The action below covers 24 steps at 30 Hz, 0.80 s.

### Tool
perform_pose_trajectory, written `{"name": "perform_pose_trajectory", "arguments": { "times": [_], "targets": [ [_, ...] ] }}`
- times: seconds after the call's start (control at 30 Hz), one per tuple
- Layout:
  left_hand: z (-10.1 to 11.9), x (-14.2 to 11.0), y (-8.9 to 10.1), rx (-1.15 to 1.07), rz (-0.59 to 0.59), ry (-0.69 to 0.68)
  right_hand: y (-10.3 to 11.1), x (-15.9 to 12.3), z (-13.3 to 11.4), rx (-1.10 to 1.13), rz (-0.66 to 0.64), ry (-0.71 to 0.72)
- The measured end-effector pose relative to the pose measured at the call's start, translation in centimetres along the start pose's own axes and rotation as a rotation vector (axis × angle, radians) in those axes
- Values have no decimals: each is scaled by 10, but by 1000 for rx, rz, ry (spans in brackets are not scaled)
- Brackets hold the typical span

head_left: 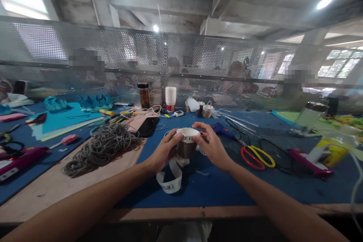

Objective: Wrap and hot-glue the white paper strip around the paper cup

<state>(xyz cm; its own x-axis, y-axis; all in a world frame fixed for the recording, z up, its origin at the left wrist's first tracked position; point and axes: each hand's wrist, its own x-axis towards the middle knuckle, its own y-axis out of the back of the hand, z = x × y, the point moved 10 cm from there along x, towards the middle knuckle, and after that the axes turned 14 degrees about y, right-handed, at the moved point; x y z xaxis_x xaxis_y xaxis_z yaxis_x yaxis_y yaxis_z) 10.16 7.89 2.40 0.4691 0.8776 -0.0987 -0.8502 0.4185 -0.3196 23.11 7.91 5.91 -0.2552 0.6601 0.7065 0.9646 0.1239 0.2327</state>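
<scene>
Holding cup (pixel 186 150), fingers (pixel 173 139) hiding its sides, ribbon (pixel 171 186) lettering incomplete

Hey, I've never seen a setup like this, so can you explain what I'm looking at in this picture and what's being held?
There's no machine here, just a person's two bare hands. The single picture comes from a camera worn on that person's head, looking forward and down, so the forearms reach in from the bottom.

The left hand and right hand hold a small dark-sided cup with a white rim. A white lettered ribbon curls below it.

On the blue work surface you'll also see a heap of gray cord to the left, red-and-yellow-handled scissors to the right, and stacked paper cups farther back, before a perforated screen.
</scene>
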Motion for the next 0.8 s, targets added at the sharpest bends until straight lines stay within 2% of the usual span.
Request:
{"name": "perform_pose_trajectory", "arguments": {
  "times": [0.13,0.2,0.33,0.4,0.47,0.57,0.7,0.8],
  "targets": [
    [1,1,0,31,-2,-5,0,1,0,3,8,19],
    [1,2,3,61,34,-4,0,1,-2,-12,10,33],
    [2,3,11,113,99,11,9,8,-15,-210,-24,141],
    [0,3,17,134,124,23,26,10,-25,-472,-20,184],
    [3,1,25,144,165,-1,48,5,-24,-880,-91,111],
    [7,-6,27,148,144,-45,90,-17,-22,-1056,-127,-18],
    [10,-17,19,107,66,-62,150,-65,-11,-1286,-183,-260],
    [8,-21,10,81,2,-45,181,-94,0,-1396,-270,-426]
  ]
}}
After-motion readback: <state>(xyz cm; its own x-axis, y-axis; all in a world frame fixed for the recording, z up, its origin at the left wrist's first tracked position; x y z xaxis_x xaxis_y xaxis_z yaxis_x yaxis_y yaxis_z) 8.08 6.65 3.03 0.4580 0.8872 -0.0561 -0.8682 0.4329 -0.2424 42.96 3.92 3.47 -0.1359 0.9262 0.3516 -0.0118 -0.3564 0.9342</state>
